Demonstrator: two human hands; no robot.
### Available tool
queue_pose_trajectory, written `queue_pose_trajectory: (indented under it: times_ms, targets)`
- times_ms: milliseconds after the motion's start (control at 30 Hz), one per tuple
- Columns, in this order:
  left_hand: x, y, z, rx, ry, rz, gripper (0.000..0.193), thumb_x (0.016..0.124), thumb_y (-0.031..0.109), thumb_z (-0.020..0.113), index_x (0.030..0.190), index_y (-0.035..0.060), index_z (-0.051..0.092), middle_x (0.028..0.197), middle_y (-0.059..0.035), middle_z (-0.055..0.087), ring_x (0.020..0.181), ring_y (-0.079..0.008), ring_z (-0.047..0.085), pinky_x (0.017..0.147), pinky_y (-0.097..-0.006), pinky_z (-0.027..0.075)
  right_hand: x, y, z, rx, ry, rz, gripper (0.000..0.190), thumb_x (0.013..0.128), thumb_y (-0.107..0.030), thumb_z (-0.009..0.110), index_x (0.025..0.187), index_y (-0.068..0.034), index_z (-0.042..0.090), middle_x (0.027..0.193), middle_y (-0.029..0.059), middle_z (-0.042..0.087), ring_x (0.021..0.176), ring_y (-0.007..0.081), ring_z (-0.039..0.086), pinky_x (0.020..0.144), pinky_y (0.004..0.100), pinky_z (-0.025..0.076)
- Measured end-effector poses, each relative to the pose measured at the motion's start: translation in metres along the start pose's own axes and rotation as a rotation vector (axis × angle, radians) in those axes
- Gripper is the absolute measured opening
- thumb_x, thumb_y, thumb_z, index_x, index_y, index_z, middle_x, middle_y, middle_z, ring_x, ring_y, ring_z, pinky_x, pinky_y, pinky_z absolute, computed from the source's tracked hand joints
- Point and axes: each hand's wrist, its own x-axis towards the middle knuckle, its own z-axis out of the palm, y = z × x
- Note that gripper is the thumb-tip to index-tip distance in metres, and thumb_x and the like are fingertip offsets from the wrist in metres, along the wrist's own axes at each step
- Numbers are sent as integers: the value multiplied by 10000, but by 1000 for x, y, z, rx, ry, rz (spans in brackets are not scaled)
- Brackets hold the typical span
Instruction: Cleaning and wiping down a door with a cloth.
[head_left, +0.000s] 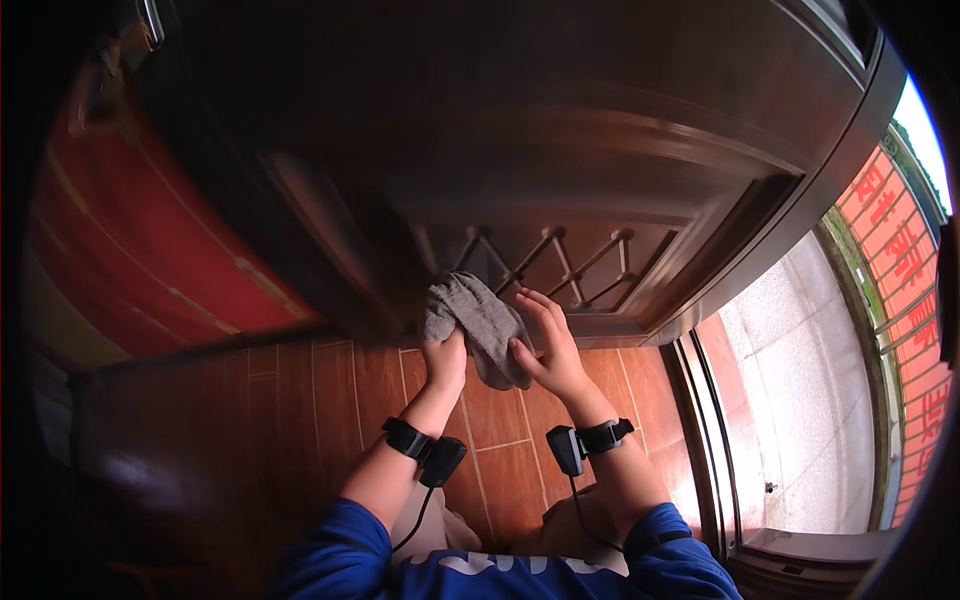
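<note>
A grey cloth (480, 319) hangs in folds from my left hand (446, 364), which grips its near left part. The cloth covers most of my left fingers. My right hand (553, 352) is beside the cloth's right edge, fingers spread, the thumb against or very close to it. Just beyond both hands stands a dark brown door (525, 176) with moulded panels. Its lower panel carries a zigzag lattice (570, 274) of thin bars with round knobs. The cloth overlaps the lattice's left end in view; whether it touches the door I cannot tell.
Below me runs a reddish-brown plank-pattern floor (491, 420). A metal door track (712, 442) borders it on the right, with pale paving (806, 390) and a fence with red-lettered banners (896, 225) outside. Red fabric or panelling (172, 262) lies at left. Black devices with cables circle both wrists.
</note>
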Motion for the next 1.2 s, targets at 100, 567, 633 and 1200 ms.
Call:
queue_pose_trajectory:
  times_ms: [100, 567, 633, 1200]
  targets:
    - [-16, -23, 3, 72, -190, 12, 316, 832, -3, 540, 1142, 41, 500, 1141, -27, 527, 1060, -130, 501, 914, -284, 406, -9, 12, 4, -11, -160, -16, 642, 691, -189, 653, 1260, -28, 404, 1289, 203, 394, 1179, 364, 402, 990, 414, 332]
    - [-22, -28, 14, -11, -402, -205, 495, 768, 31, 476, 1250, 24, 363, 1224, -85, 439, 1119, -167, 434, 966, -314, 337, -20, 18, 13, 69, 44, 113, 657, 692, -81, 675, 1266, 7, 368, 1175, 178, 496, 1098, 293, 502, 930, 354, 385]
    - [-15, -6, 18, -64, -404, -43, 447, 788, 67, 500, 1224, 22, 413, 1213, -84, 463, 1112, -172, 444, 959, -327, 346, -6, 8, 10, 51, 37, 41, 636, 685, -62, 664, 1253, 9, 388, 1160, 176, 501, 1080, 301, 507, 923, 357, 389]
    - [33, 79, 6, 63, -247, 280, 449, 870, 175, 561, 1244, -10, 396, 1291, -135, 415, 1125, -233, 466, 951, -350, 361, 79, -46, 20, -364, 285, -213, 622, 570, -32, 664, 1169, -97, 506, 954, 157, 524, 765, 320, 587, 615, 361, 503]
